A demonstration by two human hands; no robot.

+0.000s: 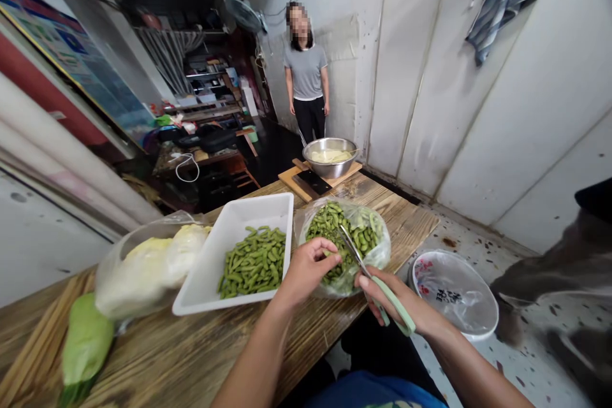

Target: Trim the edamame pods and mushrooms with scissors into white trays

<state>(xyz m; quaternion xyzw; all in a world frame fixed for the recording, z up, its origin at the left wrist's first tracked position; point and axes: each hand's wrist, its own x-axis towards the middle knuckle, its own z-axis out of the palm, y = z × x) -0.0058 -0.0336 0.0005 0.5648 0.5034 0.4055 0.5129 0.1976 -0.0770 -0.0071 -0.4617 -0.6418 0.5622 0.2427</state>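
Note:
Green-handled scissors (392, 299) are gripped in my right hand (389, 290), their metal blades pointing up and away over a clear plastic bag (381, 254) full of green soybean pods (363, 236). The blades look slightly apart. My left hand (308, 268) is just left of the blades, at the bag's near side, its thumb and fingers pinched together. Whatever is between those fingertips is too small to make out. To the left, a white plastic tray (203, 280) holds a heap of green pods (253, 264).
Left of the tray lie a bag of pale yellow vegetables (153, 268) and a green gourd (86, 338). A steel bowl (335, 166) and a dark phone (312, 183) rest at the far end. A person (306, 73) stands beyond. A lined bin (454, 293) sits right.

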